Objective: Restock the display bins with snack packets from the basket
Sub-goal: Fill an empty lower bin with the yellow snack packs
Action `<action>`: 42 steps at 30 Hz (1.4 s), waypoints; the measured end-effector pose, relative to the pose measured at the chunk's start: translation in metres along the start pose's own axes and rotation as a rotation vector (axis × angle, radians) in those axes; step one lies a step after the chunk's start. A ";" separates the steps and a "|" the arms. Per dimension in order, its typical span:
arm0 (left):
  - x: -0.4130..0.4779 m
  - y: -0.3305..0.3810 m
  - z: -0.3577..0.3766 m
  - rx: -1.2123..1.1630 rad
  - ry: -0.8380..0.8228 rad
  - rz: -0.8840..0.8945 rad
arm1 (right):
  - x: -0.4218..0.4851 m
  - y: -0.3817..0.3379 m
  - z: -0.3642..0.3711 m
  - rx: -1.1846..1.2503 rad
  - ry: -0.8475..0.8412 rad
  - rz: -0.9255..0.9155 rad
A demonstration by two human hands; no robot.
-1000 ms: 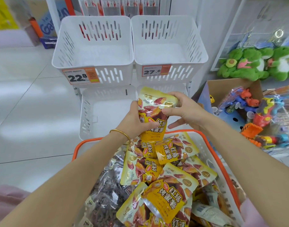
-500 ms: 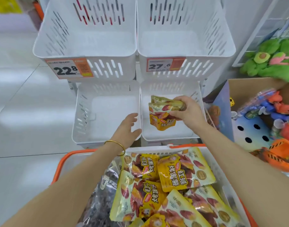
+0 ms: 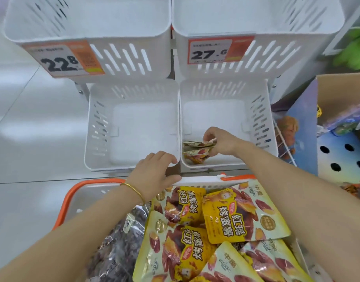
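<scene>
My right hand point(image 3: 220, 142) reaches down into the lower right white bin point(image 3: 258, 123) and pinches the tops of two yellow snack packets point(image 3: 196, 152) standing at the bin's front left corner. My left hand point(image 3: 154, 174) rests with relaxed fingers on the front rim of the lower left bin point(image 3: 99, 129), beside the basket's far edge. Below, the orange-rimmed basket point(image 3: 73, 192) holds several yellow sweet potato packets point(image 3: 226, 216) and clear bags of dark snacks point(image 3: 118, 245).
Two upper white bins point(image 3: 122, 55) point(image 3: 272, 55) carry price tags reading 22.8 and 27.6. A cardboard box of toys point(image 3: 338, 139) stands at the right, with green plush toys point(image 3: 352, 51) behind it. White tiled floor lies to the left.
My right hand has carried the packets down from above the basket into the lower right bin. My left hand let go of them and moved onto the lower left bin's rim.
</scene>
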State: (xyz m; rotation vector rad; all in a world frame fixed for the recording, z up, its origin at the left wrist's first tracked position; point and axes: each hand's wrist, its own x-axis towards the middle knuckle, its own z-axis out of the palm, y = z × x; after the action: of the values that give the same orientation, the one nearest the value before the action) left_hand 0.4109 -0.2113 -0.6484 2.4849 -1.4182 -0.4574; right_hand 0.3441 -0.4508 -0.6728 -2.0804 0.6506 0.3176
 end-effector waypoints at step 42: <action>-0.060 0.059 -0.082 -0.386 0.306 -0.259 | -0.234 -0.064 -0.017 0.135 0.346 -0.186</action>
State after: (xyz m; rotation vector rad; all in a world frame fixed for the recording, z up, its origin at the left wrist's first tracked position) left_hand 0.3668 -0.1839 -0.5429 2.3015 -0.8095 -0.3404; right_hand 0.1856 -0.3592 -0.5127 -2.0634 0.6536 -0.1920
